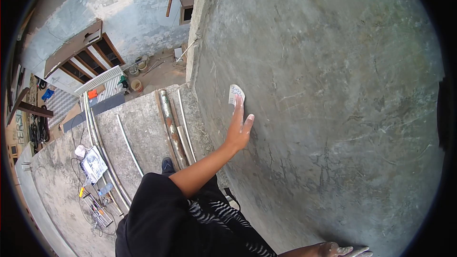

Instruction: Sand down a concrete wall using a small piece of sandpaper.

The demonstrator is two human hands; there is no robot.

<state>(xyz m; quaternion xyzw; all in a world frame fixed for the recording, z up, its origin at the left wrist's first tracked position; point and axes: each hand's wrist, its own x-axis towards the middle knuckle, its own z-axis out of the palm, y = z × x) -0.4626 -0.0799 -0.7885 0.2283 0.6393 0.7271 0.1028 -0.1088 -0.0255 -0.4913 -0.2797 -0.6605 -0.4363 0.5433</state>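
Note:
My left hand [239, 123] reaches up the grey plastered wall [314, 66], its dusty fingertips pressing a small white piece [236, 89] with blue markings flat against it; one finger stands apart from the others. What the piece is made of I cannot tell. At the bottom right, my right hand [345, 250] lies on the same wall with fingers stretched out and whitened with dust, holding nothing visible. My left forearm comes out of a black sleeve, and a dark shoe [167, 165] shows below it.
The concrete ledge [147, 114] bears rusty and silver pipes [167, 119], a white bag [94, 164], a plastic bottle [105, 189], cables and metal tools [97, 209]. Below are a pale blue building with shuttered windows [102, 50], buckets [137, 84] and a white railing [102, 80].

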